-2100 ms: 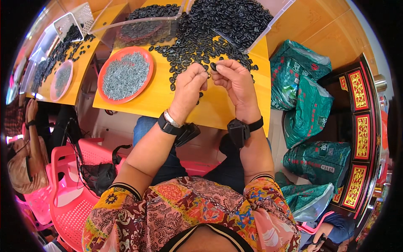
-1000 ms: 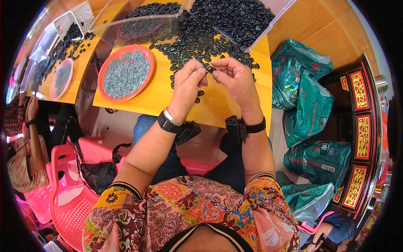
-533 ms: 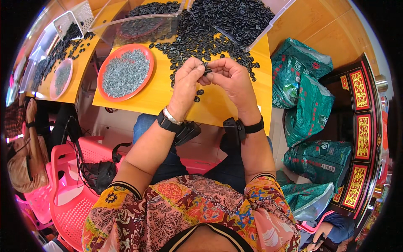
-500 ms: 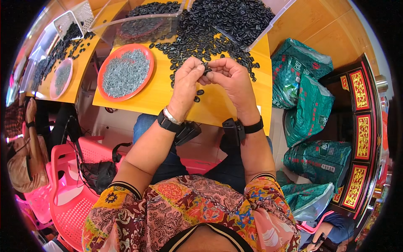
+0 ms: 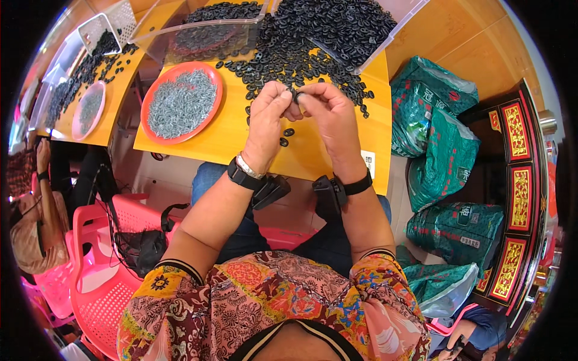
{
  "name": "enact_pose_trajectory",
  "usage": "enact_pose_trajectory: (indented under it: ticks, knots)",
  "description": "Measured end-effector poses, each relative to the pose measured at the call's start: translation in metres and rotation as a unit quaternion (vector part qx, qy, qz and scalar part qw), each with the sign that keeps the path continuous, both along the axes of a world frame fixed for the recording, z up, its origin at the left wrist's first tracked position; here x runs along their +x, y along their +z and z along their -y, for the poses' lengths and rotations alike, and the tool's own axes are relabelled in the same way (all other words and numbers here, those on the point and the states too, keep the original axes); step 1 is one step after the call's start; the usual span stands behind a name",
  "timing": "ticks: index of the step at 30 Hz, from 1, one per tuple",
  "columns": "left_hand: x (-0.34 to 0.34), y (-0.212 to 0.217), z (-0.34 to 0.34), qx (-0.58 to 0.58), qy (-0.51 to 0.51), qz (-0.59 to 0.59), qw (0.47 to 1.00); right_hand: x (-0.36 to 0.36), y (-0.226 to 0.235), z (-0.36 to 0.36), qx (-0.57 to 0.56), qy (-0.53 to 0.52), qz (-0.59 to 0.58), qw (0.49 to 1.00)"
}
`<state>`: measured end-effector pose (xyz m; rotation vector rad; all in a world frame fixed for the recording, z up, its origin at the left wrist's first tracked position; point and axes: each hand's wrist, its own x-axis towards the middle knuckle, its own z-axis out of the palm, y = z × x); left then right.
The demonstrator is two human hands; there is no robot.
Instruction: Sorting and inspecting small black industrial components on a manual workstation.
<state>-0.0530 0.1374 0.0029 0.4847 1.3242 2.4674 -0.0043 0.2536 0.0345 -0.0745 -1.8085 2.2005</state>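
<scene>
Ring (image 5: 298, 95) pinched between hands, orientation unclear.

Multicolour floral blouse (image 5: 271, 301), striped cuffs; black wrist devices both arms, silver bracelet (image 5: 247, 166) left

**Both hands raised together, fingertips meeting**

Both forearms come up from the lower edge and converge above the near half of the tabletop. The left hand (image 5: 269, 114) is held with its back toward the camera, fingers curled and bunched, thumb and fingertips pressed to a pinch at its upper right. The right hand (image 5: 328, 117) mirrors it, fingers bent inward, its fingertips meeting those of the left hand at the middle. The two hands touch at the tips. Each wrist carries a dark band; the left wrist also wears a pale bracelet. Elbows are bent, with patterned sleeves ending above them.
</scene>
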Motion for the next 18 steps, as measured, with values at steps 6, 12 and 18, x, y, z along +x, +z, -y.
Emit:
enact_pose_trajectory:
  ticks: [6,12,18]
  knots:
    - [-0.002,0.002,0.003,-0.132,-0.018,-0.081,0.988,0.001,0.005,-0.022,0.036,-0.032,0.033,0.998]
    - [0.003,0.002,-0.002,-0.119,-0.025,-0.057,0.991,0.001,0.005,-0.028,0.034,0.006,0.078,0.996]
    - [0.001,0.0,-0.002,-0.133,-0.019,-0.067,0.989,0.002,0.003,-0.031,0.033,0.032,0.067,0.997]
